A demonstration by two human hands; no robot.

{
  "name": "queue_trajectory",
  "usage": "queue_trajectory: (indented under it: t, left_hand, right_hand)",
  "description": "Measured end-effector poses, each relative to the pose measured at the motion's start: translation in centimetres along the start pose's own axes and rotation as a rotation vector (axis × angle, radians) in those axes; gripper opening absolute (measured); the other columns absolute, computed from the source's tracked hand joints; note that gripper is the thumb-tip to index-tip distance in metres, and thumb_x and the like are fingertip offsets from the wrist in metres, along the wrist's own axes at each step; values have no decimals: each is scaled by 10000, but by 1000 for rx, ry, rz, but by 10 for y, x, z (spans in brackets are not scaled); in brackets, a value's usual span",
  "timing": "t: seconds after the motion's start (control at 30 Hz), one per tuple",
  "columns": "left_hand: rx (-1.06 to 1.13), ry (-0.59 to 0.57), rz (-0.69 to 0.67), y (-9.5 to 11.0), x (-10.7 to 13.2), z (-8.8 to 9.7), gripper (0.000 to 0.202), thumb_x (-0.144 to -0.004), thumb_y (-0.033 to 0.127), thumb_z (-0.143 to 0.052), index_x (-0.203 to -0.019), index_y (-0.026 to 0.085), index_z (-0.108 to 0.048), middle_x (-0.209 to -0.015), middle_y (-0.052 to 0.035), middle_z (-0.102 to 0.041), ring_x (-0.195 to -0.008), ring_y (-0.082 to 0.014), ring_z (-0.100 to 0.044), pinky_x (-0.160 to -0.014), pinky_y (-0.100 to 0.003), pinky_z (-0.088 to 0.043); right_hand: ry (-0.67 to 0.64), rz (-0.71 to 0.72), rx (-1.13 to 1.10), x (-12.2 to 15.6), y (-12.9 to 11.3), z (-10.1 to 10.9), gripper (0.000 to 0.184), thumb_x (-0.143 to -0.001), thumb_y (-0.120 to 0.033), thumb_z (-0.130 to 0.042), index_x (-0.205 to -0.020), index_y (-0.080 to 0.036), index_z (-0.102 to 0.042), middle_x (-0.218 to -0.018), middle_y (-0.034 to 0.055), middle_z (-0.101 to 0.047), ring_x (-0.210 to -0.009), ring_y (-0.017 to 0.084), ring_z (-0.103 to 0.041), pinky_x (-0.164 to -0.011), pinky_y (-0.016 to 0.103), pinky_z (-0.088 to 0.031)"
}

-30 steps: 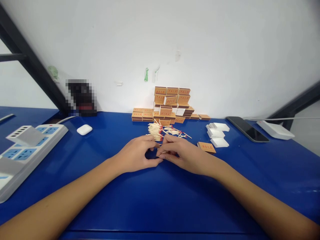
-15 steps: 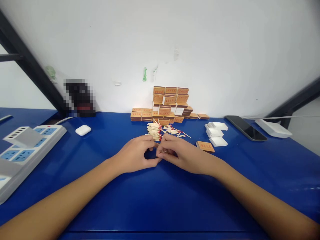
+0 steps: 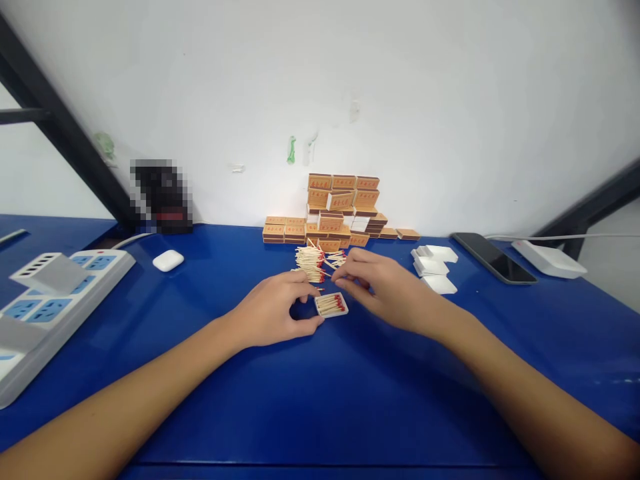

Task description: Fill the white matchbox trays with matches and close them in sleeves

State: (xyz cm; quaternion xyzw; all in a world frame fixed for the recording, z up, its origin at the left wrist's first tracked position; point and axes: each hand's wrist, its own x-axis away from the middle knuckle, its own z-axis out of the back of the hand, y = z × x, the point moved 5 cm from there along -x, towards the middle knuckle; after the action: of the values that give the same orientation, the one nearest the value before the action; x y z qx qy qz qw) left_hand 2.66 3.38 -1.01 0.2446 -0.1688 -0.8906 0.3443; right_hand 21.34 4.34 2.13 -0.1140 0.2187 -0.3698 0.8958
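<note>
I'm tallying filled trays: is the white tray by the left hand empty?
No: red-headed matches lie side by side inside the white tray, beside the left hand. Whether it's full, I cannot tell.

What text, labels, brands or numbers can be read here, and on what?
"安全火柴": tilted matchbox, red characters; likely reading, small and soft.
Other matchboxes: similar red lettering, too small to read surely.
White tray of matches: no text visible.
Power strip: nothing readable.
Phone: dark, no text visible.
Black object: pixelated, nothing readable.
</note>
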Motion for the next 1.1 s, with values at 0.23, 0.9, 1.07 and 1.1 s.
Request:
queue_trajectory:
  t: [0.23,0.9,1.07,1.1]
  left_hand:
    - [-14,4,-13,3,0,1,261,-875,353,-724,-1092,208,-741,-898,-21,-649,-804,-176,-617,-674,-297,-489]
    - [-8,-8,7,1,0,0,306,-880,366,-718,-1142,208,-738,-928,-28,-657,-822,-181,-622,-700,-311,-505]
    - [-12,-17,14,0,0,-1,362,-894,379,-702,-1205,196,-735,-946,-35,-664,-837,-181,-628,-721,-318,-514]
    - [-14,-18,14,-1,0,-1,367,-895,380,-701,-1211,196,-734,-940,-34,-663,-831,-180,-626,-725,-320,-513]
  right_hand:
    - [-110,-25,-174,-1,3,-3,86,-963,-237,-667,-940,-222,-748,-854,11,-593,-746,144,-560,-668,277,-447]
    - [-43,-12,71,2,8,21,210,-1012,-266,-532,-971,-216,-732,-932,66,-666,-807,187,-607,-717,321,-469]
    - [16,-254,261,7,69,47,205,-934,-324,-587,-862,-210,-741,-817,73,-688,-713,200,-590,-666,347,-436]
    - [-34,-296,259,8,79,42,222,-928,-361,-602,-853,-206,-741,-814,74,-696,-715,205,-596,-655,348,-433]
